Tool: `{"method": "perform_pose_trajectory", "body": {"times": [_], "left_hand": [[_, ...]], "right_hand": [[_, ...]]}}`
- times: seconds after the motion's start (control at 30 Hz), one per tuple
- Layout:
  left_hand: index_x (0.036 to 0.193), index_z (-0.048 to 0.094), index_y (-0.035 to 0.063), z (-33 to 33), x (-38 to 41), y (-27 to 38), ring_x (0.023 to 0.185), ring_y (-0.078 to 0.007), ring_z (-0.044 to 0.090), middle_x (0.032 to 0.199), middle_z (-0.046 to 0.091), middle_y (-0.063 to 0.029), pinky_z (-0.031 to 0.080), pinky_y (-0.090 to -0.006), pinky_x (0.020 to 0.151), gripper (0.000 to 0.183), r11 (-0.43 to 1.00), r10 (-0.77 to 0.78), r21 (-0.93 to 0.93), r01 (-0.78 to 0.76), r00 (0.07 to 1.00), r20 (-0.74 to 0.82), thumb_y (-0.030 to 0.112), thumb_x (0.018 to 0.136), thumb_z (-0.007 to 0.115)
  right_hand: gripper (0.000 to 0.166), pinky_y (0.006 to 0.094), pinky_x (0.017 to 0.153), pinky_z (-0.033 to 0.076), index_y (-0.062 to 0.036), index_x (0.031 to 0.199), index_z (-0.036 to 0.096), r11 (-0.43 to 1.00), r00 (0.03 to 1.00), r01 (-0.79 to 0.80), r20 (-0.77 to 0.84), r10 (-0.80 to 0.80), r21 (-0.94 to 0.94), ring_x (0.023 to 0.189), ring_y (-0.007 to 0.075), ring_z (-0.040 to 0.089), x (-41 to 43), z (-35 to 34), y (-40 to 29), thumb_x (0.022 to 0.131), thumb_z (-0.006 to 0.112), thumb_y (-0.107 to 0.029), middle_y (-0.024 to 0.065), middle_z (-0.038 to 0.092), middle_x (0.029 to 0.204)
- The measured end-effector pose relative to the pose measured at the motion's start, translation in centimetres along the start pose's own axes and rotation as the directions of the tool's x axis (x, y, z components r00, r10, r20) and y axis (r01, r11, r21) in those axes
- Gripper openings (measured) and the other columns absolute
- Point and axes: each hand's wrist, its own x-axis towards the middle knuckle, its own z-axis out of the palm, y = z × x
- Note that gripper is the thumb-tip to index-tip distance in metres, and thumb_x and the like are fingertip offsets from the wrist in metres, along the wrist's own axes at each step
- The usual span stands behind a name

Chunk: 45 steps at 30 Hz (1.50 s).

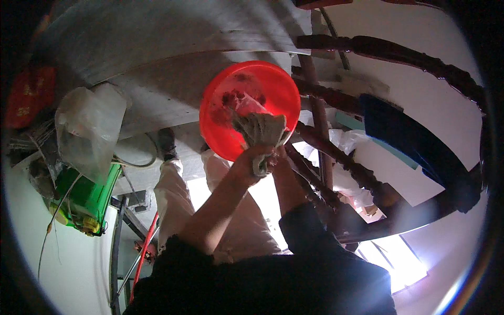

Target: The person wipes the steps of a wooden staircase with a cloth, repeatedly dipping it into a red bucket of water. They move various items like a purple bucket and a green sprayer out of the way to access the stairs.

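A grey-brown cloth [263, 128] is bunched up between my two hands, its upper end fanned out over a round red plastic bucket [290, 84]. My left hand [249, 162] is closed around the lower part of the cloth, and a short end pokes out under the fingers. Pressed against it, my right hand [278, 158] grips the same cloth from the other side; its fingers are partly hidden. Dark patches and a pale glare show inside the bucket, perhaps water, but I cannot tell.
Dark wooden balusters and a handrail [417, 55] run along the right, with a dark blue cloth [405, 138] over the rail. To the left are a green plastic bin [84, 193], a translucent plastic bag [92, 126] and a red pole [145, 252]. Grey steps [165, 75] lie ahead.
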Motion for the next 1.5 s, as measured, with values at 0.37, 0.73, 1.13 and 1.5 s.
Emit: {"method": "perform_pose_trajectory", "body": {"times": [0.37, 0.73, 1.13, 1.5], "left_hand": [[0.106, 0.045, -0.0003, 1.3, -1.8, 0.5, 0.062, -0.0149, 0.053, 0.083, 0.054, -0.0095, 0.043, -0.0241, 0.047, 0.030, 0.790, -0.138, -0.538, 0.294, 0.940, 0.311, 0.021, 0.085, 0.049], [0.093, 0.055, 0.0004, -0.3, -1.2, 0.3, 0.066, -0.0148, 0.057, 0.078, 0.059, -0.0084, 0.046, -0.0278, 0.055, 0.030, 0.880, 0.212, 0.461, -0.113, 0.962, -0.171, 0.012, 0.068, 0.066], [0.105, 0.040, 0.0016, 0.7, -0.6, 0.8, 0.071, -0.0285, 0.061, 0.081, 0.060, -0.0153, 0.049, -0.0363, 0.061, 0.053, 0.142, 0.511, 0.977, 0.161, 0.833, -0.212, 0.029, 0.067, 0.065], [0.099, 0.050, 0.0091, 1.7, -3.1, 0.7, 0.050, -0.0130, 0.053, 0.070, 0.058, -0.0085, 0.041, -0.0212, 0.040, 0.031, 0.924, -0.237, -0.256, 0.285, 0.950, 0.201, 0.034, 0.082, 0.054]], "right_hand": [[0.040, 0.0333, 0.065, 0.048, -0.0032, 0.108, 0.049, 0.952, 0.953, 0.300, 0.069, -0.295, -0.067, 0.082, 0.0136, 0.055, 2.4, 8.4, 2.3, 0.082, 0.057, -0.032, 0.0048, 0.058, 0.092], [0.014, 0.0245, 0.051, 0.046, -0.0051, 0.078, 0.060, 0.440, 0.989, 0.023, -0.043, -0.139, -0.898, 0.060, 0.0112, 0.055, 5.9, 7.0, -2.2, 0.075, 0.062, -0.018, -0.0007, 0.056, 0.068], [0.048, 0.0375, 0.079, 0.045, -0.0051, 0.107, 0.054, 0.196, 0.948, 0.029, -0.035, -0.316, -0.980, 0.094, 0.0238, 0.056, 2.9, 6.3, -2.6, 0.084, 0.045, -0.045, 0.0108, 0.057, 0.100], [0.076, 0.0462, 0.087, 0.041, -0.0059, 0.121, 0.043, 0.887, 0.964, 0.244, 0.200, -0.177, -0.391, 0.105, 0.0359, 0.047, -0.6, 11.1, -1.2, 0.069, 0.053, -0.060, 0.0206, 0.040, 0.122]]}}
